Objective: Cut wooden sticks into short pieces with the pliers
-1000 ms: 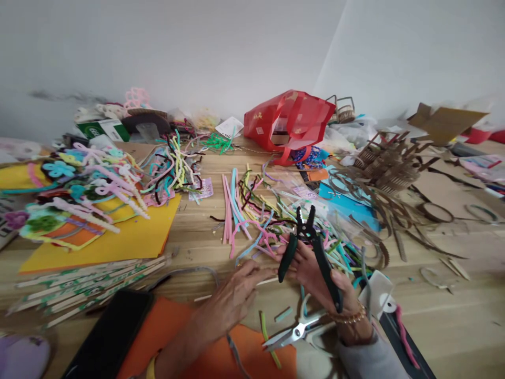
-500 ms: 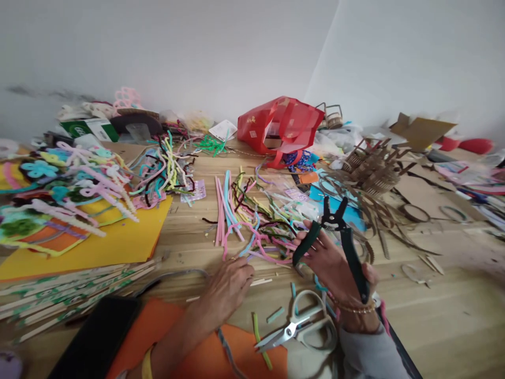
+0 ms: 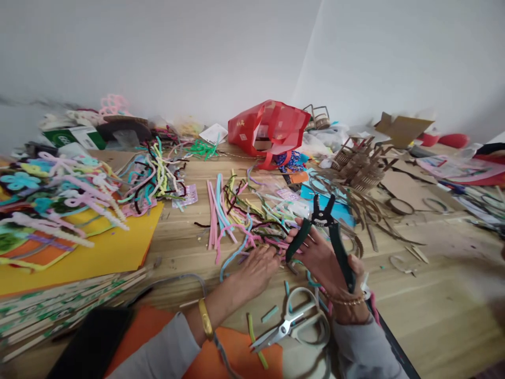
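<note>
Pliers (image 3: 323,217), black-headed with dark green handles, sit in my right hand (image 3: 321,266) above the counter (image 3: 442,310); head pointing away from me, jaws apart, handles spread. Palm turned up, thumb by one handle, fingers behind the other. Left hand (image 3: 258,268) palm down, fingers bent, near the right fingers at the near edge of a tangle of fuzzy stems (image 3: 272,223); fingertips partly hidden, so I cannot tell whether it grips anything. Gold bangle (image 3: 205,318) on the left wrist. Just below the hands: scissors (image 3: 284,327), pale handles, blades parted, tips at a yellow-green stem piece (image 3: 252,329) on the orange sheet (image 3: 236,339). Black slab (image 3: 90,342) to the left, beside wrapped sticks (image 3: 71,310); beyond those, yellow sheets (image 3: 138,247) under fuzzy flowers (image 3: 19,181). Far side: red bag (image 3: 246,126) lying tilted, brown woven baskets (image 3: 363,173) right of it.
</note>
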{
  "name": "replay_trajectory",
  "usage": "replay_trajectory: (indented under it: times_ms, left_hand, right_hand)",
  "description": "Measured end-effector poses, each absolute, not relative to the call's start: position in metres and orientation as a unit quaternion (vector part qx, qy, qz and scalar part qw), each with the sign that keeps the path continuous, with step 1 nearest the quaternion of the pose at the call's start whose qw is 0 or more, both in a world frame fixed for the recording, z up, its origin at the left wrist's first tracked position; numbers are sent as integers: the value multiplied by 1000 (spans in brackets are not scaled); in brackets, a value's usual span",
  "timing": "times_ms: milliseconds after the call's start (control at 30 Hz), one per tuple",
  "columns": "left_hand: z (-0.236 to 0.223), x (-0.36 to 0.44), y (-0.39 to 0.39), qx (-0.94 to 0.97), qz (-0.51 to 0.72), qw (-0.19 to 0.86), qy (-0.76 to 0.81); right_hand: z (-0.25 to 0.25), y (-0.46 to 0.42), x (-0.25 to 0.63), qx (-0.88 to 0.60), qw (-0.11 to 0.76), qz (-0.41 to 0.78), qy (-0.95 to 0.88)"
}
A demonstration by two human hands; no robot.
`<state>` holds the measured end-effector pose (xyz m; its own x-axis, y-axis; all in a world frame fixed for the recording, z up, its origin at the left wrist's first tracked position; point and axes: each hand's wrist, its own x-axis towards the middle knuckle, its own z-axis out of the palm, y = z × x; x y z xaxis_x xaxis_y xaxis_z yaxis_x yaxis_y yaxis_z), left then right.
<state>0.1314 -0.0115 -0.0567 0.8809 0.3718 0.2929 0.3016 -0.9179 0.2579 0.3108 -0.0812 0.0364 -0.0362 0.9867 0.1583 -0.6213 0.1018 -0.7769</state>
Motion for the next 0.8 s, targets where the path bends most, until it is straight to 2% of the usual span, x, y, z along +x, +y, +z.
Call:
replay_trajectory:
  times_ms: [167,300,533,800]
  left_hand:
    - [-45,127,-6,960,166,120,191]
    - [-23,108,5,923,145,235,269]
    - [-10,72,1,892,88,316,311]
    - [-9,70,-13,885,92,335,311]
  right_hand:
    - [43,-80,304,-250,659,616,-351]
    - [48,-82,300,-254,656,622,-344]
    - [39,-79,298,-269,645,625,-347]
    - [28,-78,294,-275,646,629,-333]
